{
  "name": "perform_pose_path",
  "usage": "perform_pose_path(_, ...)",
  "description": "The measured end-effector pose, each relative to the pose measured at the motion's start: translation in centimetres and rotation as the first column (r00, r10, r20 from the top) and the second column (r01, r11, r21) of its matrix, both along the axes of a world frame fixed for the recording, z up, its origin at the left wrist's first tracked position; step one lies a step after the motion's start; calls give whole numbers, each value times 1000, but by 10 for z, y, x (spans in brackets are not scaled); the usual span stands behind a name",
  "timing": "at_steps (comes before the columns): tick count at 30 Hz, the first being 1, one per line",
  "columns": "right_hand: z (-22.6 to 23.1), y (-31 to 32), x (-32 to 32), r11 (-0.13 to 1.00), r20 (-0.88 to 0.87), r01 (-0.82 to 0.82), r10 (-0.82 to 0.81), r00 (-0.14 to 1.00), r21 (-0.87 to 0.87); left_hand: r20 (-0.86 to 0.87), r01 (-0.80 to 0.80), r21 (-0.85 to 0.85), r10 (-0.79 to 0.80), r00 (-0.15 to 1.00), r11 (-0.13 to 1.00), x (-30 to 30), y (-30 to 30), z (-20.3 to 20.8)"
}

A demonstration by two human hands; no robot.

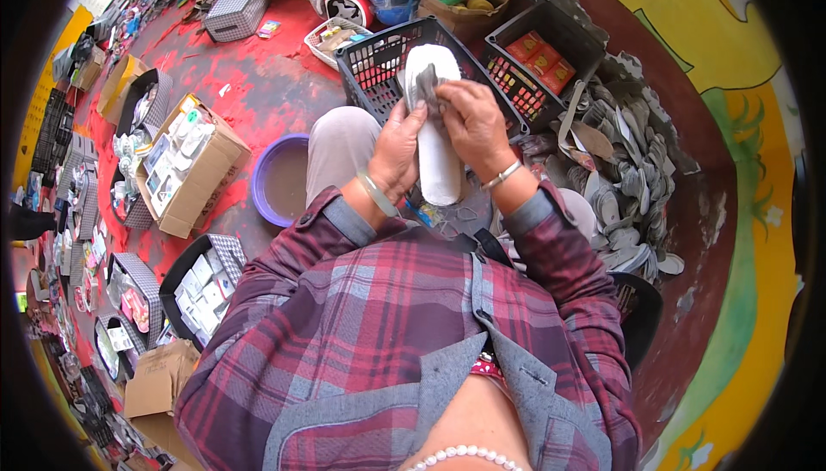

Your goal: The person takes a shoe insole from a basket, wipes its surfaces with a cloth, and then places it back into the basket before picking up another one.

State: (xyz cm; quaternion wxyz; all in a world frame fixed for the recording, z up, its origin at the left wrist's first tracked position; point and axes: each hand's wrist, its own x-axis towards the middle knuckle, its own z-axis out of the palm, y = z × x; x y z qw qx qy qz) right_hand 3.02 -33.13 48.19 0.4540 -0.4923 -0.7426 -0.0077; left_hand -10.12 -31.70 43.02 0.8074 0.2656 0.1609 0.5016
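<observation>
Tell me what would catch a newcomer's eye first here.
At the centre, the left hand and right hand hold a long white sole upright, with a grey strip against its top. Just behind stand black crates, one holding red packs. To the right, a heap of grey soles lies on the red floor.

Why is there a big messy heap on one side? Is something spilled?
Yes, a heap of grey sole pieces lies loose on the floor to the person's right, not in a crate. Both hands, left hand and right hand, hold a white sole that looks whole.
</observation>
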Motion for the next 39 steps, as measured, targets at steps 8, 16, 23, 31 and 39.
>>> perform_pose_path(8,-6,-66,-18,923,37,-302,319,947,-239,-74,-162,-85,156,985,983,-19,10,-9)
perform_pose_path(16,22,-75,45,688,-355,-498,354,865,-528,63,-15,-111,22,998,994,-31,21,3)
perform_pose_path(23,78,-11,50,908,-850,-344,-25,525,-239,313,345,-130,-291,904,930,-21,11,6)
perform_pose_path(31,19,-6,13,990,-263,-122,101,960,-66,217,243,-182,-202,955,953,-17,4,-6)
perform_pose_path(39,12,-73,-1,905,-131,-323,298,946,-277,205,117,-196,-76,976,974,-29,19,-22)
